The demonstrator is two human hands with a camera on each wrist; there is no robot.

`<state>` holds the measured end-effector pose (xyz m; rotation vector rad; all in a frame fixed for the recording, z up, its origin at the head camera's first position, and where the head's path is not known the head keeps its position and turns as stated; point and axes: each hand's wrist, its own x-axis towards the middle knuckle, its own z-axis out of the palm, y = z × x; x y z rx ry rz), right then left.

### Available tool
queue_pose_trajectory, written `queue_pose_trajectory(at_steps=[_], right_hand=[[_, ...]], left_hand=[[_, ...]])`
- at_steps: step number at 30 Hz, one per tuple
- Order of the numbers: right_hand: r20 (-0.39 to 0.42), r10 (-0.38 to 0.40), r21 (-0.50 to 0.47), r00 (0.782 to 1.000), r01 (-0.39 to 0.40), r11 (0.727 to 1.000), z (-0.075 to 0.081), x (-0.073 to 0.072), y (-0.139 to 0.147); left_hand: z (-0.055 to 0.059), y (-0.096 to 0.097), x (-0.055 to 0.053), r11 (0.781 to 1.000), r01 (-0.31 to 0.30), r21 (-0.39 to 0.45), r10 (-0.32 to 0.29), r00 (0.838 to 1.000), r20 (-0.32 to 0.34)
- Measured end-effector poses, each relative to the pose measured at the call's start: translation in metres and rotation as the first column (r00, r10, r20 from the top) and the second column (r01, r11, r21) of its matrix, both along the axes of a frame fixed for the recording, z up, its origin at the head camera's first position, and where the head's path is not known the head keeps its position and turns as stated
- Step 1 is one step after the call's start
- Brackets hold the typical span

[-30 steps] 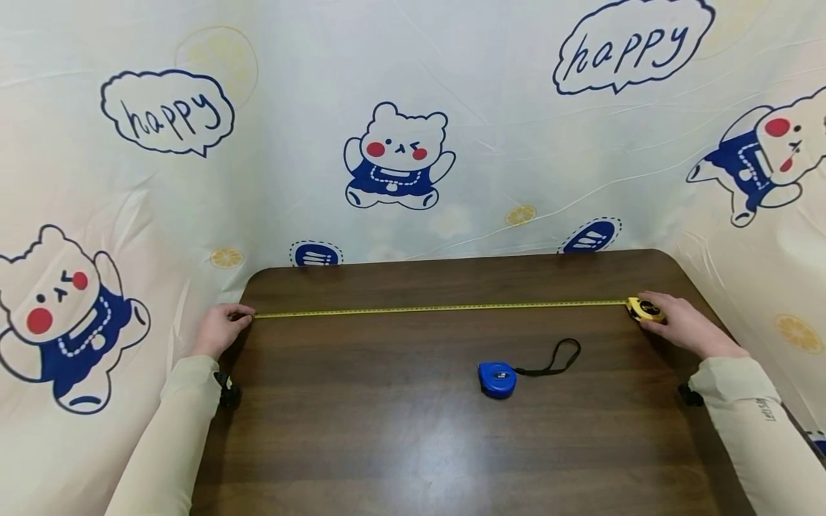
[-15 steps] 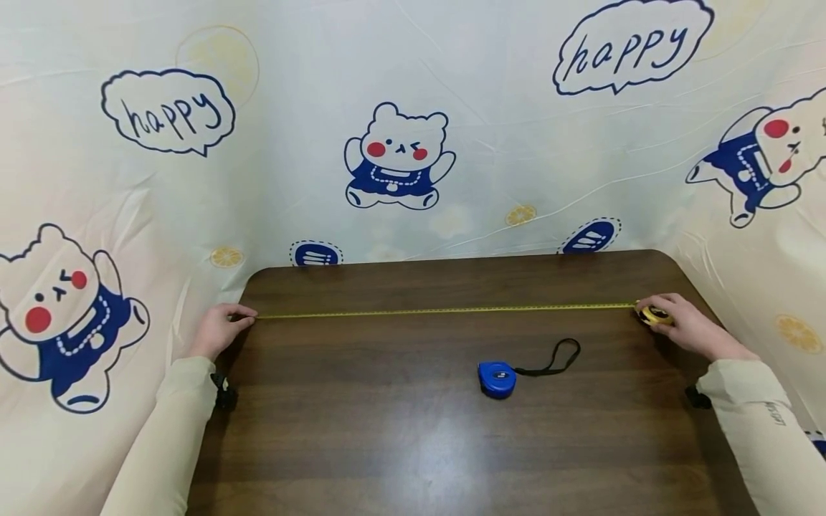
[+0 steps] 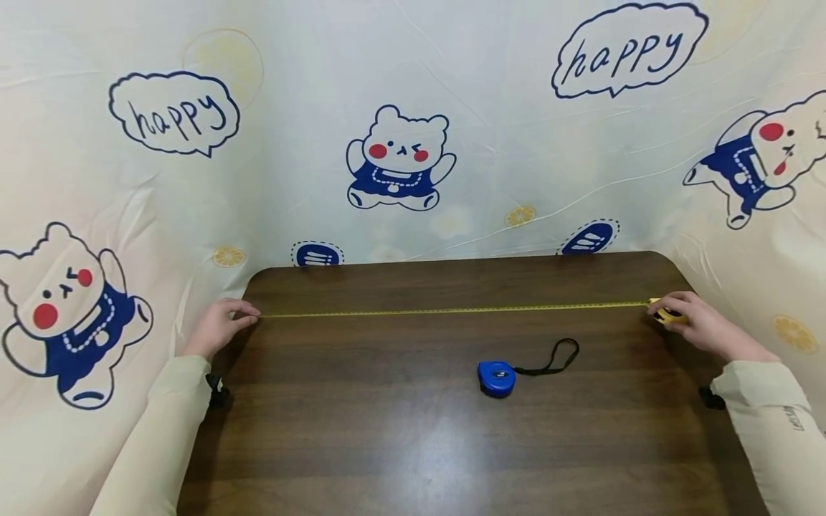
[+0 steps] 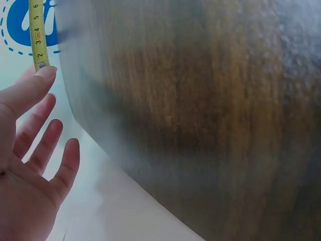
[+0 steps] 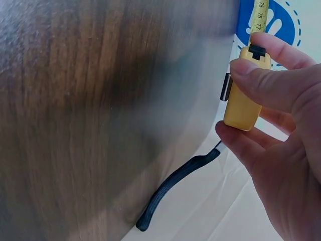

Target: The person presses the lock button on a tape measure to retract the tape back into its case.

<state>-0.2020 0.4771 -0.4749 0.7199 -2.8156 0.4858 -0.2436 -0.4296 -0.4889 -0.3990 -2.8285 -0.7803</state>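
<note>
Across the far part of the table runs the yellow blade (image 3: 452, 311) of a tape measure, pulled out in a nearly straight line. My left hand (image 3: 216, 328) pinches the blade's end between thumb and forefinger, its other fingers spread, as the left wrist view shows. At the right side my right hand (image 3: 706, 326) grips the yellow tape measure (image 5: 244, 103) with thumb and fingers around its case. In the right wrist view the blade reads about 77 near the case's mouth, and a dark wrist strap (image 5: 178, 183) hangs from the case.
A blue tape measure (image 3: 497, 378) with a black cord loop (image 3: 558, 362) lies on the brown wooden table (image 3: 361, 430), right of the middle. A pale printed cloth (image 3: 484, 86) hangs behind the table and at both sides.
My right hand has moved to the right with the yellow tape measure, and more blade is drawn out. The left hand has shifted only slightly. The blue tape measure stays put.
</note>
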Motion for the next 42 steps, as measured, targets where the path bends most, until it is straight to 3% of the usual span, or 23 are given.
queue_pose_trajectory(at_steps=[10,16,21,27,31,37,42], right_hand=[[-0.009,0.018,0.015,1.0,-0.018,1.0,0.002,0.004,0.004],[-0.002,0.01,0.033,1.0,-0.01,0.999,0.002,0.005,0.004],[-0.061,0.046,0.036,0.997,-0.044,0.998,-0.001,0.005,0.003],[-0.109,0.067,0.011,0.992,-0.066,0.998,-0.004,0.005,0.004],[-0.063,0.029,-0.015,0.998,-0.03,0.999,-0.003,0.008,0.003],[0.083,-0.045,-0.06,0.996,0.05,0.997,-0.001,0.012,0.0],[0.046,-0.041,-0.046,0.998,0.043,0.998,-0.001,0.012,-0.003]], left_hand=[[-0.001,-0.001,0.003,0.999,0.036,-0.009,-0.036,0.999,-0.008],[-0.005,-0.001,0.002,0.999,0.027,-0.019,-0.027,1.0,0.003],[-0.002,0.001,0.004,1.0,0.004,0.009,-0.004,0.999,0.037],[-0.002,0.0,0.006,1.0,0.004,0.007,-0.004,0.999,0.033],[-0.003,-0.001,0.007,1.0,0.007,0.015,-0.007,0.999,0.05],[0.001,0.003,0.008,1.0,0.013,0.02,-0.014,0.997,0.079],[0.005,0.012,0.01,0.999,0.03,0.026,-0.032,0.997,0.073]])
